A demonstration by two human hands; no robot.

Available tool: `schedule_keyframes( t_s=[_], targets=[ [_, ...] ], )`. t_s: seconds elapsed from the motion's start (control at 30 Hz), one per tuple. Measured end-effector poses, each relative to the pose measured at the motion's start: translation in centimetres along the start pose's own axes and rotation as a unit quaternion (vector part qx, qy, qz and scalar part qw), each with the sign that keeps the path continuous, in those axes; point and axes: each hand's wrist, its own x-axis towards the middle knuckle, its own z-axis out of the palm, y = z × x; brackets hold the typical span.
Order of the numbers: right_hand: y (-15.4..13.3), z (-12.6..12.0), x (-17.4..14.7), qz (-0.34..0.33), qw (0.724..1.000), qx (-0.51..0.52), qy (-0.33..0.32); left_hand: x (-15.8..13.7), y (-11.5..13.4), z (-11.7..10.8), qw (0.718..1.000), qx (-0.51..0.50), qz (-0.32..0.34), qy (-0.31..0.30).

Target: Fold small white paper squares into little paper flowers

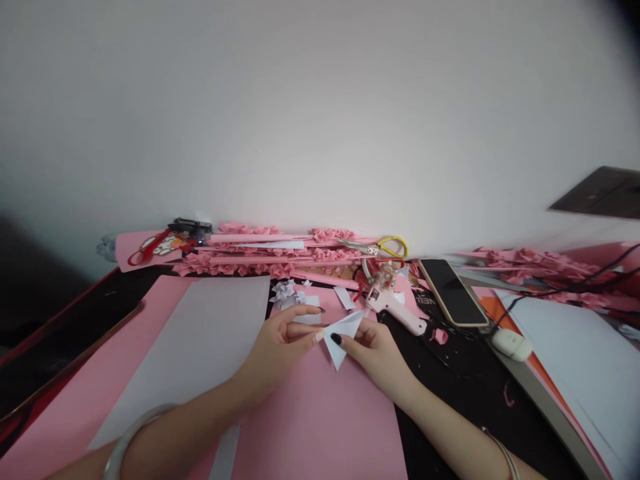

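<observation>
A small folded piece of white paper (345, 328), roughly triangular with one point downward, is held between both hands above a pink sheet (325, 427). My left hand (280, 343) pinches its left corner between thumb and fingers. From the other side, my right hand (373, 347) grips it, the dark-nailed thumb lying flat on its face and the fingers behind. Just beyond the hands lie folded white paper flowers (286, 293) and a small white paper strip (344, 298). A pale pink glue gun (397, 310) rests right behind my right hand.
Pink paper flower stems (280, 257) line the wall, with yellow-handled scissors (393, 247) and red-handled scissors (147, 248) on them. To the right are a phone (453, 293), a white earbud case (513, 345), a dark cable and stacked paper (590, 373). A large white sheet (200, 340) lies left.
</observation>
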Motion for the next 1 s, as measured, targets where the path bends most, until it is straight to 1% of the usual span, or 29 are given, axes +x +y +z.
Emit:
schedule_keyframes(
  t_s=[0.13,0.23,0.33,0.43,0.53,0.67,0.77,0.87,1.0],
  targets=[
    [-0.15,-0.01,0.13,0.033,0.999,0.037,-0.009,0.04,0.0,-0.05,1.0,-0.005,-0.008,-0.015],
    [-0.14,-0.13,0.2,0.046,0.998,0.046,-0.012,0.18,-0.13,-0.17,1.0,0.001,-0.006,-0.03],
    [0.03,-0.33,0.24,0.053,0.998,0.037,-0.017,0.39,-0.3,-0.27,0.999,0.0,-0.003,-0.043],
    [0.15,-0.48,0.19,0.058,0.998,0.029,-0.027,0.44,-0.39,-0.22,0.998,0.002,0.001,-0.07],
    [0.14,-0.5,0.07,0.061,0.997,0.014,-0.048,0.29,-0.35,-0.06,0.995,0.039,0.014,-0.089],
    [0.15,-0.39,-0.06,0.065,0.996,-0.017,-0.067,0.05,-0.21,0.13,0.992,0.087,0.003,-0.086],
    [0.16,-0.34,-0.06,0.067,0.995,-0.022,-0.067,0.04,-0.16,0.15,0.993,0.082,-0.013,-0.09],
    [0.05,-0.41,0.0,0.067,0.995,-0.013,-0.065,0.16,-0.11,0.08,0.993,0.073,-0.016,-0.091],
    [-0.14,-0.67,0.07,0.064,0.993,-0.016,-0.095,0.27,0.23,0.05,0.996,0.058,-0.003,-0.072]
  ],
)
